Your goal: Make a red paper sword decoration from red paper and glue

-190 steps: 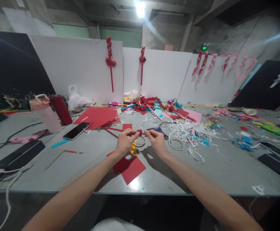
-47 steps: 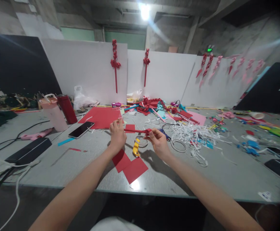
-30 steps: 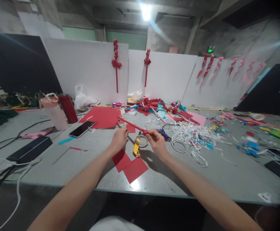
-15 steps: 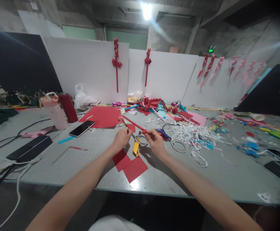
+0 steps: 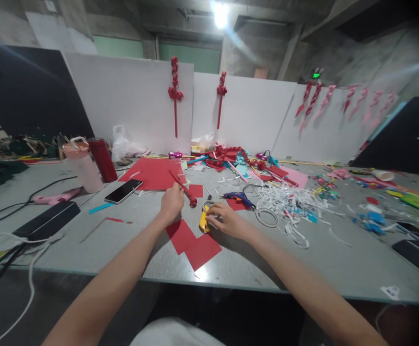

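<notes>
A thin red paper stick [image 5: 181, 185] with a small rolled knob at its lower end is pinched in my left hand [image 5: 172, 203], slanting above the table. My right hand [image 5: 226, 219] is down at a yellow utility knife [image 5: 203, 222], its thumb and fingertips curled against the handle's right side. The knife lies on the tabletop with its dark tip pointing away from me. Beside it, a grey ring [image 5: 208, 205] is partly hidden by my fingers. Two red paper squares [image 5: 202, 252] lie overlapping closer to me.
Right of my hands are a blue glue gun [image 5: 239, 197], another ring [image 5: 267, 217] and shredded white paper strips [image 5: 289, 202]. To the left lie red sheets [image 5: 148, 174], a phone [image 5: 123, 191], a pink bottle [image 5: 83, 166] and a red flask [image 5: 102, 159]. Red paper ornaments [image 5: 175, 93] hang behind.
My right hand has let go of the stick's knobbed end and moved down to the yellow knife. My left hand has shifted left with the stick.
</notes>
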The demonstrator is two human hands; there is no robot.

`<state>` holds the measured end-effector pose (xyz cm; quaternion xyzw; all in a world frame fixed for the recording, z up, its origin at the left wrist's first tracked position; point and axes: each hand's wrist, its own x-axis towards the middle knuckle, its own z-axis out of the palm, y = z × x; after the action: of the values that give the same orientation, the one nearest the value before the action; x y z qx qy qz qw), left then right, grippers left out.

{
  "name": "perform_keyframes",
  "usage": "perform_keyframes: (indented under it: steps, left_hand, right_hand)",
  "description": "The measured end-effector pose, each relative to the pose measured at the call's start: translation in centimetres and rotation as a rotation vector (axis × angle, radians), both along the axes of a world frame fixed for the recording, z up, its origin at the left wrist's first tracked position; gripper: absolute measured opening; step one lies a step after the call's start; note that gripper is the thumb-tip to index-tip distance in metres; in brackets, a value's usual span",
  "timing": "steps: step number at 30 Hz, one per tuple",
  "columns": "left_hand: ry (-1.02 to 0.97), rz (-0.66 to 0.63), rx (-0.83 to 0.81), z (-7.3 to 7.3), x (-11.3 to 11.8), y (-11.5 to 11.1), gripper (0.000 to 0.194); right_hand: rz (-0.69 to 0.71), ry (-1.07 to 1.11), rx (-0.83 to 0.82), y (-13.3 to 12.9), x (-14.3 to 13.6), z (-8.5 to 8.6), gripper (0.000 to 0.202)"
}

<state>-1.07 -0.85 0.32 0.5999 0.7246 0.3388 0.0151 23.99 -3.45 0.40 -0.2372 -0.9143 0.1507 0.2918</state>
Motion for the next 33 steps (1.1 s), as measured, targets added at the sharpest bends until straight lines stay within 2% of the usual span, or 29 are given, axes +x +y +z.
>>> perform_keyframes:
  steps: [3, 7, 12, 20, 23, 27, 30, 33]
  left_hand:
    - [-0.037, -0.068, -0.027, -0.5, 0.4, 0.1, 0.026]
    - [-0.045, -0.125, -0.029, -0.8, 1.2, 0.3, 0.036]
    - [-0.085, -0.146, 0.004, -0.8, 1.5, 0.2, 0.034]
    - [-0.129, -0.151, 0.162, -0.5, 1.5, 0.2, 0.033]
    - [-0.174, -0.169, 0.172, -0.5, 1.5, 0.1, 0.033]
    - [-0.276, -0.238, 0.181, -0.6, 1.7, 0.3, 0.027]
    - [-0.412, -0.323, 0.200, -0.6, 2.0, 0.4, 0.019]
    - [-0.626, -0.474, 0.151, -0.2, 2.6, 0.2, 0.037]
  right_hand:
    - [0.096, -0.078, -0.019, -1.4, 0.0, 0.9, 0.018]
    - [0.160, -0.180, -0.051, -2.1, 0.1, 1.5, 0.036]
    - [0.171, -0.278, -0.079, -2.1, 0.2, 1.1, 0.041]
    - [0.187, -0.255, -0.145, -2.2, -0.1, 0.4, 0.033]
    - [0.242, -0.167, -0.224, -2.4, -0.3, 0.5, 0.027]
    - [0.232, 0.057, -0.436, -2.2, -0.4, 0.3, 0.022]
    - [0.136, 0.268, -0.487, -1.2, -0.3, -0.2, 0.037]
    - [-0.020, 0.468, -0.482, 0.1, -0.1, -0.7, 0.033]
